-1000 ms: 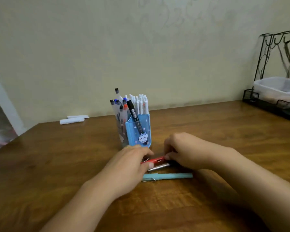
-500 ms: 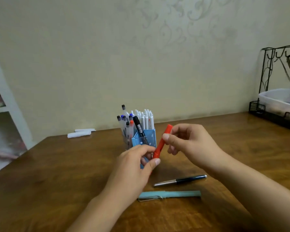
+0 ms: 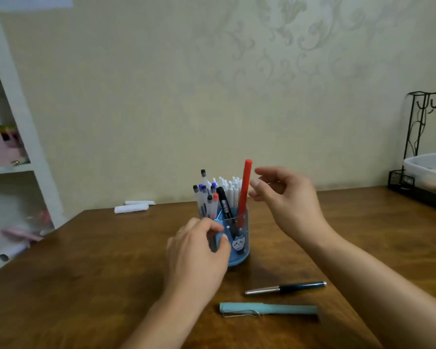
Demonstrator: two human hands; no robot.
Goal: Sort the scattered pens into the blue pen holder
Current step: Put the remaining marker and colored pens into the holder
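1. The blue pen holder (image 3: 238, 244) stands on the table (image 3: 86, 260) near the middle of the view, already crowded with white, black and blue-capped pens
2. The red pen (image 3: 244, 192) stands upright in the holder's front section, so that one looks sorted
3. The right hand (image 3: 285, 197), at 3 o'clock from the red pen's top, has loosely curled fingers and grasps nothing; it sits just beside the pen, apart from it
4. The left hand (image 3: 199, 250) curls round the holder's side at 9 o'clock, steadying it
5. Two pens are left on the table at 5 o'clock from the holder: a dark pen with a silver cap (image 3: 286, 288) and, nearer the person, a light teal pen (image 3: 268, 309)
6. Judged from this, the task is nearly done
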